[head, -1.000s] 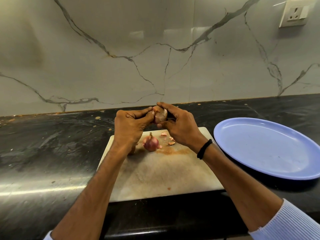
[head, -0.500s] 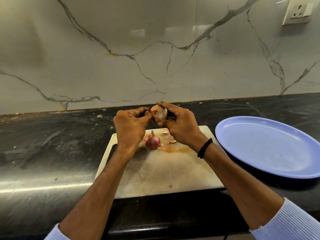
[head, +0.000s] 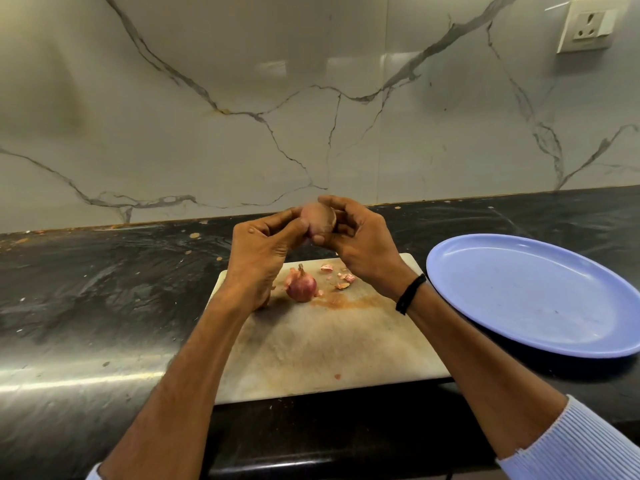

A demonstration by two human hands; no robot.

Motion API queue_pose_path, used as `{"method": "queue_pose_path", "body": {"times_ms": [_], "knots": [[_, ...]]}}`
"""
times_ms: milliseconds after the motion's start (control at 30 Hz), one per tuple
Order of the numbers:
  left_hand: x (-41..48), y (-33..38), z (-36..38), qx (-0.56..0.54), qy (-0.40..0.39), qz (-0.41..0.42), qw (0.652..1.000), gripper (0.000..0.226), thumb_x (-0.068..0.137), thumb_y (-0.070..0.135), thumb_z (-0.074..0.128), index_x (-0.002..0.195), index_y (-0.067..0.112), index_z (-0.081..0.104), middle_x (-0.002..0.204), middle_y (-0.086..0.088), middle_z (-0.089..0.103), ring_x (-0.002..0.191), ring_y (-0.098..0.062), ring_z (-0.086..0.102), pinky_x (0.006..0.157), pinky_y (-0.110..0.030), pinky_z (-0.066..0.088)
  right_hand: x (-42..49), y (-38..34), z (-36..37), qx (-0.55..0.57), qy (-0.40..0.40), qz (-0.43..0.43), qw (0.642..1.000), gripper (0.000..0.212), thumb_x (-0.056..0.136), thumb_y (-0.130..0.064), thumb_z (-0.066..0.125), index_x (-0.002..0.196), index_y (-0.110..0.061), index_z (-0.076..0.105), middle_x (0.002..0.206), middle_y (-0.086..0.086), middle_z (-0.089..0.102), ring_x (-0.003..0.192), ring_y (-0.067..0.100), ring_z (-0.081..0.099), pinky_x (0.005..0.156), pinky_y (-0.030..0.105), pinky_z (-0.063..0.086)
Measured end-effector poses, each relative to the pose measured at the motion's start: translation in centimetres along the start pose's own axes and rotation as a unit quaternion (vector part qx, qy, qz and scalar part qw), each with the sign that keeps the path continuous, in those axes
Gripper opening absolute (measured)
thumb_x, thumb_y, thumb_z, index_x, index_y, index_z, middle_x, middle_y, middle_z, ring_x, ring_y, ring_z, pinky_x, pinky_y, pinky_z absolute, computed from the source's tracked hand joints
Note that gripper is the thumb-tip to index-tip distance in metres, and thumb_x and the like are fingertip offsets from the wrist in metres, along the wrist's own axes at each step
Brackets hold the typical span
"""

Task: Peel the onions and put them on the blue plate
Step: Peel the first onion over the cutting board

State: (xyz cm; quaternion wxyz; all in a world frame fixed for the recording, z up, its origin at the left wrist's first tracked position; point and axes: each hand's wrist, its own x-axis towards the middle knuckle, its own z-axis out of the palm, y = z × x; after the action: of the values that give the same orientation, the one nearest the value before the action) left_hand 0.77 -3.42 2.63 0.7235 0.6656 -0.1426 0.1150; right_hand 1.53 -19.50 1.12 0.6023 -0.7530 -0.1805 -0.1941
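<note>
A small pinkish onion (head: 317,218) is held up above the far edge of the cutting board (head: 322,344). My left hand (head: 261,251) pinches it from the left with thumb and fingertips. My right hand (head: 360,244) grips it from the right, fingers curled over its top and thumb under it. A second onion (head: 302,285), still in its red skin, lies on the board below my hands. Loose bits of peel (head: 343,278) lie to its right. The blue plate (head: 533,292) stands to the right of the board with nothing on it.
The board lies on a black stone counter (head: 104,306) against a marble-patterned wall. A wall socket (head: 588,26) is at the top right. Small scraps dot the counter behind the board. A black band circles my right wrist (head: 410,297).
Both hands have lifted a little with the onion and turned it; more of its smooth pale side faces me. The onion on the board has not moved.
</note>
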Motion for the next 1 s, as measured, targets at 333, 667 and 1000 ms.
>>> {"method": "queue_pose_path", "body": {"times_ms": [333, 667, 1000], "knots": [[-0.04, -0.55, -0.16, 0.091, 0.023, 0.04, 0.995, 0.02, 0.086, 0.007, 0.071, 0.103, 0.017, 0.074, 0.089, 0.007, 0.077, 0.091, -0.011, 0.074, 0.088, -0.03, 0.059, -0.07, 0.64, 0.09, -0.04, -0.004, -0.007, 0.999, 0.064, 0.073, -0.004, 0.082, 0.13, -0.01, 0.054, 0.122, 0.007, 0.063, 0.11, 0.018, 0.063, 0.091, 0.039, 0.056], [-0.1, -0.16, -0.1, 0.091, 0.032, 0.062, 0.993, 0.021, 0.088, 0.007, 0.07, 0.109, 0.01, 0.073, 0.085, 0.013, 0.076, 0.087, -0.006, 0.073, 0.076, -0.016, 0.056, -0.01, 0.21, -0.16, -0.021, -0.008, -0.007, 1.0, 0.06, 0.075, 0.001, 0.078, 0.13, -0.01, 0.054, 0.121, 0.006, 0.061, 0.109, 0.017, 0.063, 0.091, 0.034, 0.056], [-0.33, -0.02, -0.17, 0.122, -0.002, 0.057, 0.991, 0.031, 0.087, 0.01, 0.07, 0.119, 0.008, 0.07, 0.098, 0.009, 0.073, 0.092, 0.0, 0.071, 0.081, -0.015, 0.056, 0.08, 0.91, 0.11, -0.097, -0.03, -0.041, 0.994, 0.061, 0.077, 0.007, 0.075, 0.128, -0.02, 0.055, 0.12, -0.002, 0.061, 0.109, 0.014, 0.063, 0.085, 0.034, 0.058]]}}
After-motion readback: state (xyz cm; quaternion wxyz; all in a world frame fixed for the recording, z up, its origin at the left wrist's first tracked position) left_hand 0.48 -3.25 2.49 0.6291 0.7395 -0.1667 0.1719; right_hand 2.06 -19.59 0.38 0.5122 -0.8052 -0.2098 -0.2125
